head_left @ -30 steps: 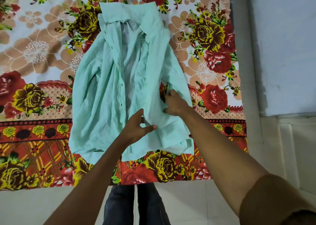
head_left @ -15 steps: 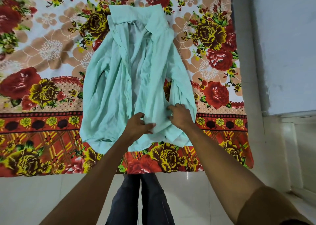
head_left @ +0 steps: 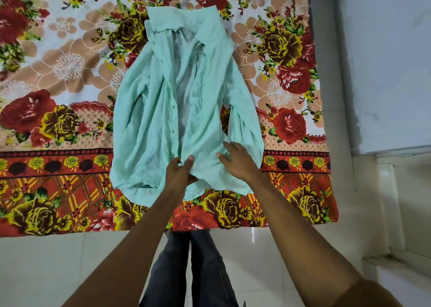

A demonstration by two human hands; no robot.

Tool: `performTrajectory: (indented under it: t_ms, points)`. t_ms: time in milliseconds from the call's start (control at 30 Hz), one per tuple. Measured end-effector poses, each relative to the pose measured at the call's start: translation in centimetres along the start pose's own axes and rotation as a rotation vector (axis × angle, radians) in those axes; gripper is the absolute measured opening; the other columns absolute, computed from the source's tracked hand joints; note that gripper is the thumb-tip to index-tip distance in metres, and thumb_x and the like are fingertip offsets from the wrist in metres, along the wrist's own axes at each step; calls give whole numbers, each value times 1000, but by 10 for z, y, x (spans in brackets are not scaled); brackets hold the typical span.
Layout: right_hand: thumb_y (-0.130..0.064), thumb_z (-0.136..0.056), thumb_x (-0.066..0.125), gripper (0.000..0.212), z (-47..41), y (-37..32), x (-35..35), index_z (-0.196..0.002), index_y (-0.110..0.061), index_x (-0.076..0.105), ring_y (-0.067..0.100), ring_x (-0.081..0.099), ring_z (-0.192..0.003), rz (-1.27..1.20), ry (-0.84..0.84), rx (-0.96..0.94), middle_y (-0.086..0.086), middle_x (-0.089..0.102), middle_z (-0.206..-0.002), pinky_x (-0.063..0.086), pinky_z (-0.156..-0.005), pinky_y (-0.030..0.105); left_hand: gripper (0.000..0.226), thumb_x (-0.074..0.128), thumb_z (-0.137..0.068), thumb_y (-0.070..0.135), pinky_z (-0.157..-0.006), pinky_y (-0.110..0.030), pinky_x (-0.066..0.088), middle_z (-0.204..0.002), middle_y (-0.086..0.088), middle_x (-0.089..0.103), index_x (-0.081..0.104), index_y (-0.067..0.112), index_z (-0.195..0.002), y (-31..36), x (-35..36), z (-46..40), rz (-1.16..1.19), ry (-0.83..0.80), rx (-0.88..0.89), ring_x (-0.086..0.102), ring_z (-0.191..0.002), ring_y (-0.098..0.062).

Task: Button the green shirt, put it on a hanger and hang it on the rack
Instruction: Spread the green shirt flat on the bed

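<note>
The mint-green shirt [head_left: 151, 124] lies unbuttoned on the floral bedsheet [head_left: 58, 96], collar at the far end, hem toward me. Small dark buttons run down its left placket. My left hand [head_left: 178, 176] pinches the front edge of the right panel near the hem, thumb on top of the cloth. To its right, my right hand [head_left: 238, 159] rests on the lower right panel with its fingers spread flat on the fabric. No hanger or rack shows in this view.
The bed's near edge runs across the frame just below the shirt hem. My legs in dark trousers [head_left: 198, 271] stand on the pale tiled floor [head_left: 46, 271]. A light wall [head_left: 384, 61] borders the bed on the right.
My right hand has gone from gripping the right panel's edge to lying flat with spread fingers. My left hand has closed its pinch on the front edge. The view shifted slightly.
</note>
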State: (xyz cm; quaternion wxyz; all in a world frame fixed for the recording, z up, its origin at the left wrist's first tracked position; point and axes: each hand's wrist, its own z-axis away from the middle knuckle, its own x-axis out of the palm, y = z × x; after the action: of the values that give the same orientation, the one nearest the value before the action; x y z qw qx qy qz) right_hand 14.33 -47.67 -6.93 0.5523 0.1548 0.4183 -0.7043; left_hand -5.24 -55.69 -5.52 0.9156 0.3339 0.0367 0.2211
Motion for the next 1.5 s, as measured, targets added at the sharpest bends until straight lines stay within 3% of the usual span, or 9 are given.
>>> performTrajectory:
  t_ms: [300, 600, 733, 867, 967, 1167, 1333, 1400, 1500]
  points:
    - [-42, -105, 51, 49, 19, 2, 19, -144, -14, 56, 30, 33, -150, 357, -49, 6, 8, 39, -160, 36, -118, 53, 31, 75, -93, 12, -89, -49, 62, -113, -13, 74, 64, 4, -120, -24, -7, 7, -235, -96, -57, 72, -107, -33]
    - [-12, -94, 60, 27, 26, -4, 15, -119, -15, 68, 31, 57, -123, 623, -73, 163, 7, 66, -123, 41, -104, 44, 40, 81, -89, 19, -57, -48, 63, -87, -29, 74, 58, -6, -109, -35, -1, 25, -464, -236, -42, 72, -61, -40]
    - [-29, -98, 56, 27, 26, -7, 12, -121, -21, 69, 27, 49, -128, 691, -102, 224, 5, 63, -129, 35, -106, 45, 51, 88, -76, 47, -42, -26, 48, -63, -8, 65, 64, 3, -84, -29, -3, 16, -670, -201, -34, 60, -44, -16]
    - [-37, -100, 54, 31, 21, -10, 11, -116, -19, 73, 28, 45, -129, 606, 111, 190, 6, 59, -130, 34, -105, 46, 75, 74, -70, 78, -50, -28, 41, -42, 5, 39, 39, 15, -50, -5, 0, -7, -1164, -204, 87, 46, -40, -12]
    - [-41, -102, 53, 38, 13, -8, 15, -131, -17, 62, 31, 46, -130, 427, 242, 85, 9, 55, -135, 39, -102, 47, 74, 63, -75, 83, -61, -34, 50, -60, -1, 54, 51, 12, -62, 26, 14, -28, -1376, -86, 243, 64, -65, -23]
    - [-27, -100, 57, 36, 15, 1, 24, -135, -16, 59, 37, 53, -126, 265, 34, -27, 12, 54, -136, 52, -96, 49, 40, 55, -100, 47, -77, -41, 50, -106, -13, 66, 58, 8, -111, 54, 67, -44, -1535, -39, 670, 66, -102, -34]
    - [-16, -100, 59, 41, -7, 27, -17, -141, -10, 57, 35, 49, -134, -78, 446, 114, 14, 58, -138, 46, -109, 47, 63, 51, -102, 29, -120, -52, 31, -163, -15, 31, 29, 13, -159, 53, 106, -70, -1642, -239, 914, 29, -152, -34]
    - [-21, -99, 63, 53, -25, 36, -36, -149, -11, 48, 34, 44, -139, -85, 535, 173, 14, 51, -146, 44, -111, 48, 70, 48, -104, 36, -125, -56, 16, -171, -14, 15, 16, 17, -163, 53, 111, -85, -1760, -218, 928, 14, -158, -33]
    - [-31, -97, 70, 65, -60, 51, -57, -152, -11, 41, 36, 46, -136, -176, 545, 258, 16, 51, -146, 49, -104, 51, 69, 40, -105, 50, -119, -58, 24, -166, -18, 23, 20, 15, -160, 55, 111, -112, -1812, -21, 758, 23, -155, -34]
